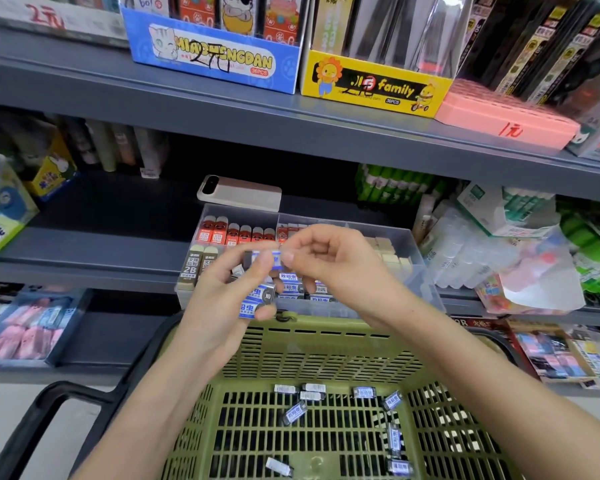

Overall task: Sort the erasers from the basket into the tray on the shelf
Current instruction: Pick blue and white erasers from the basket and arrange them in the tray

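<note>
Several erasers (257,301) in blue-and-white sleeves are stacked in the left hand (219,299), whose fingers curl round them just above the near wall of the clear tray (421,271) on the shelf (84,251). One more eraser (265,257) is held at the top of the stack, and the right hand (329,265) pinches its end between thumb and forefinger while the left fingertips steady the other end; the rest of the right fingers are curled and hold nothing. Directly under the hands, the tray's near middle compartment already has rows of the same blue kind, with red ones behind and tan ones to the left. Below, the green basket (326,344) has about ten loose erasers (293,412) scattered on its slotted floor, so the sorting looks well short of done. The main risk is the left grip: as the right hand lifts the top piece away, the stack could shift and spill, likely back into the basket or into a neighbouring compartment. A piece dropped rather than set down could also land crooked and upset the rows. A phone (239,194) lies behind the tray, clear of the work.
</note>
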`<state>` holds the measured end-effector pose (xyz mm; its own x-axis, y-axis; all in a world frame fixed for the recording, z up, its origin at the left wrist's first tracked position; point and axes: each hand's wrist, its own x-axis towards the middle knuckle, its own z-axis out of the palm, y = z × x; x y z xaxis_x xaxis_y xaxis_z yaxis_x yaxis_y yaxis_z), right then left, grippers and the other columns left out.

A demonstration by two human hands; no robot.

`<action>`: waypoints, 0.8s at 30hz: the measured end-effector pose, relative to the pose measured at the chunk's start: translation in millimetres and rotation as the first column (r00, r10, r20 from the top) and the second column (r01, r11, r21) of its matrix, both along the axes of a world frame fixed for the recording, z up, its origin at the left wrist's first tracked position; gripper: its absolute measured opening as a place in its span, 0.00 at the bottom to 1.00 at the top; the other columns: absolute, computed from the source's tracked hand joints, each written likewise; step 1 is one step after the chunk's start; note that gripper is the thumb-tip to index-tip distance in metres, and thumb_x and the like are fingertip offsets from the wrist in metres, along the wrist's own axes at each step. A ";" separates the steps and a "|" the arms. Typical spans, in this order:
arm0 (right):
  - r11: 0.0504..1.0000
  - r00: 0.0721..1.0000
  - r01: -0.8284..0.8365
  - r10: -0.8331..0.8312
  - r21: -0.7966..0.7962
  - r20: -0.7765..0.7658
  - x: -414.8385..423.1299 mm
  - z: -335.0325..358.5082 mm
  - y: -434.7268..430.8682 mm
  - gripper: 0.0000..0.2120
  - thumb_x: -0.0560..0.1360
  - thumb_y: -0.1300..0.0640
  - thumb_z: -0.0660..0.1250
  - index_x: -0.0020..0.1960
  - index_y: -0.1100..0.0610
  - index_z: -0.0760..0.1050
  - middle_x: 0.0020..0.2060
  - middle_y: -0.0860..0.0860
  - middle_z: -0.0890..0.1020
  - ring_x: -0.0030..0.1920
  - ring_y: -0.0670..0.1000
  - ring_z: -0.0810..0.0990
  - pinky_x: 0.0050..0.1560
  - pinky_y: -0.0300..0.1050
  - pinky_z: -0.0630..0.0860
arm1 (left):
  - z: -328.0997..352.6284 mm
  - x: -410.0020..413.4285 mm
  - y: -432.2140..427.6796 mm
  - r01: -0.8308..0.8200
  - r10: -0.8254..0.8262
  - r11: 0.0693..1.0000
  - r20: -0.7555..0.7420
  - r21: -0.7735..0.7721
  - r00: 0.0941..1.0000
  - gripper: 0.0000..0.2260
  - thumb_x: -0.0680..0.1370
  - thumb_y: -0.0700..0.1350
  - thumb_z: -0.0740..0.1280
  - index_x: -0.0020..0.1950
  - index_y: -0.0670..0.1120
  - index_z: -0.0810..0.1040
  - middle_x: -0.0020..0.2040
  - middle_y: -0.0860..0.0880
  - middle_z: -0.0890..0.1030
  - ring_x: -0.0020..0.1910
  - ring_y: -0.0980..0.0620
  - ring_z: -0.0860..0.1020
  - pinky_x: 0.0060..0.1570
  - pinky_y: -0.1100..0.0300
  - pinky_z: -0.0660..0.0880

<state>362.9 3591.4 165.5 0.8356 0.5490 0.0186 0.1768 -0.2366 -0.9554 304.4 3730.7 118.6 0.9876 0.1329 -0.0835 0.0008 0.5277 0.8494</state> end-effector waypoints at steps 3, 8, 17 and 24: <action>0.987 0.982 0.163 -0.161 0.008 -0.098 16.1 -5.4 -10.4 0.04 0.74 0.67 0.67 0.41 0.60 0.77 0.29 0.51 0.80 0.24 0.46 0.71 0.28 0.37 0.70 | -0.7 0.2 4.8 -0.004 0.004 0.994 0.004 -0.109 1.000 0.11 0.71 0.49 0.68 0.49 0.46 0.82 0.38 0.47 0.80 0.35 0.53 0.77 0.23 0.66 0.67; 0.893 0.993 0.120 -0.116 -0.434 0.036 25.2 -30.6 -10.0 0.11 0.68 0.72 0.61 0.36 0.62 0.80 0.27 0.48 0.79 0.27 0.41 0.74 0.27 0.32 0.69 | 1.2 1.7 12.1 -0.050 0.041 0.915 -0.032 -0.401 0.999 0.13 0.70 0.37 0.63 0.53 0.40 0.79 0.39 0.43 0.80 0.37 0.48 0.79 0.27 0.63 0.71; 0.727 0.997 -0.070 0.078 -0.683 -0.020 43.9 -42.3 3.5 0.09 0.72 0.67 0.67 0.45 0.59 0.84 0.44 0.50 0.85 0.47 0.47 0.81 0.49 0.42 0.77 | -0.2 6.1 1.2 -0.118 0.084 0.902 -0.098 -0.416 0.992 0.12 0.71 0.42 0.64 0.53 0.41 0.76 0.37 0.44 0.81 0.36 0.50 0.80 0.32 0.62 0.76; 0.890 0.998 0.037 -0.006 -0.455 0.070 33.3 -32.3 -2.9 0.14 0.78 0.59 0.62 0.40 0.66 0.79 0.43 0.62 0.83 0.27 0.42 0.71 0.26 0.34 0.68 | -4.9 5.4 3.0 -0.143 0.132 0.963 -0.066 -0.228 0.989 0.10 0.73 0.49 0.65 0.49 0.43 0.76 0.40 0.46 0.79 0.36 0.50 0.77 0.24 0.64 0.69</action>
<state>396.2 3588.4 133.2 0.8527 0.4923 -0.1747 0.2247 -0.6476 -0.7281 309.8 3733.7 113.7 0.9551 0.2383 -0.1763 -0.0466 0.7081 0.7046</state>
